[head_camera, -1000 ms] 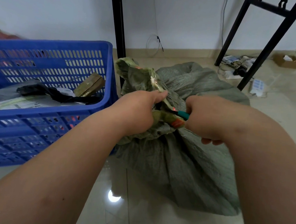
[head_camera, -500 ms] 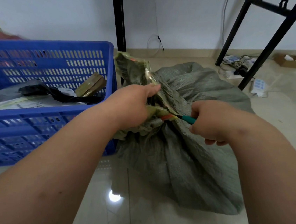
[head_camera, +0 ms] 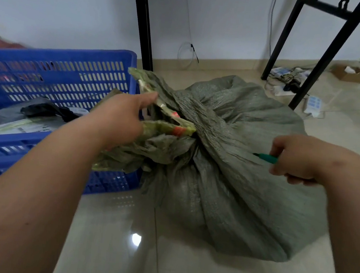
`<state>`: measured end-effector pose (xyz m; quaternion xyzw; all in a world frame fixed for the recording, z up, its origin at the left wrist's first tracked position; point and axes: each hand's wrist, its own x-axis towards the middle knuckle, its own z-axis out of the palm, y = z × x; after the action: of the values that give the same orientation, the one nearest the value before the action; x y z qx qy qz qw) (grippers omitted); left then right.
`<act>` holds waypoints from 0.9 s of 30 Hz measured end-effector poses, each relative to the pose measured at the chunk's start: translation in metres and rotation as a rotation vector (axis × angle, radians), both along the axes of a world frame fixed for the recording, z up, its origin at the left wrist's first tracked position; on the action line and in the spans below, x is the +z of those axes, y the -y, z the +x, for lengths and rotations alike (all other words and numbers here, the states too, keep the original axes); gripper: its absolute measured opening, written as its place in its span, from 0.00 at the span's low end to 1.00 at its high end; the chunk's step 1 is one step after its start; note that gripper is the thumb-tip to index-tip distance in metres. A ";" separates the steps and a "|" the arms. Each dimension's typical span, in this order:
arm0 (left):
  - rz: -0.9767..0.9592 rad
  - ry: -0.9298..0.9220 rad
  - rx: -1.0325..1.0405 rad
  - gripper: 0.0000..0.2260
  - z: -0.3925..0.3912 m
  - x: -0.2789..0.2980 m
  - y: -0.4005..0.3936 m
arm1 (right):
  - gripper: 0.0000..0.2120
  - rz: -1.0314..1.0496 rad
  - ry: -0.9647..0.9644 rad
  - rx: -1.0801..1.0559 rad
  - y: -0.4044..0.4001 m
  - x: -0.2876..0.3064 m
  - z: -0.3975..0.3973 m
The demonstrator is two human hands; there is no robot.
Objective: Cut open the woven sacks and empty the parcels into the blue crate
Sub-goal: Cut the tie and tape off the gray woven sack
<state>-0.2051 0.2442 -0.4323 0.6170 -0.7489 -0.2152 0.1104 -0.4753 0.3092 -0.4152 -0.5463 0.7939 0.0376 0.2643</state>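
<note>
Pulling clear rightward, right hand [head_camera: 294, 158] grips the cutter [head_camera: 265, 157]; left hand [head_camera: 118, 120] clutches sack [head_camera: 227, 163] neck, tie seemingly severed.

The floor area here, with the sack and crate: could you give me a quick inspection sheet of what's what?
Surface: glossy tiled floor, lamp glare.
Job's things: grey-green woven sack, neck bunched; blue crate holding parcels.
Clutter: small cardboard box by the wall.
Hands: left hand grips the sack's neck; right hand holds a green-handled cutter, clear of the neck.
Cables: power strips and cords by the wall.
Surroundings: white wall, black table legs.
</note>
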 end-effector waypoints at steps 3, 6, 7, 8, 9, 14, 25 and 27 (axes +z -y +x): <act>0.050 -0.019 0.010 0.36 0.002 0.002 -0.001 | 0.05 -0.051 0.140 0.001 0.000 0.015 0.001; 0.045 0.012 -0.027 0.36 -0.012 0.001 -0.003 | 0.06 -0.136 0.261 0.127 0.004 0.026 0.026; 0.038 0.024 -0.041 0.36 -0.015 0.002 -0.003 | 0.07 -0.156 0.265 0.168 0.006 0.026 0.035; 0.035 0.030 -0.052 0.36 -0.018 0.002 -0.004 | 0.07 -0.168 0.257 0.196 0.007 0.024 0.042; 0.034 0.026 -0.062 0.37 -0.020 0.001 -0.004 | 0.07 -0.175 0.242 0.211 0.009 0.022 0.048; 0.024 0.034 -0.097 0.40 -0.025 -0.003 -0.005 | 0.06 -0.186 0.101 0.219 0.015 0.002 0.060; 0.060 0.128 -0.223 0.40 -0.035 -0.015 -0.006 | 0.11 -0.107 0.047 0.124 0.014 -0.024 0.043; 0.065 0.139 -0.234 0.40 -0.035 -0.019 -0.006 | 0.13 -0.063 0.075 0.116 0.014 -0.028 0.040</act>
<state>-0.2400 0.2505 -0.4509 0.5420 -0.8143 -0.2074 0.0123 -0.4355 0.2949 -0.4435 -0.6004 0.7513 0.0074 0.2737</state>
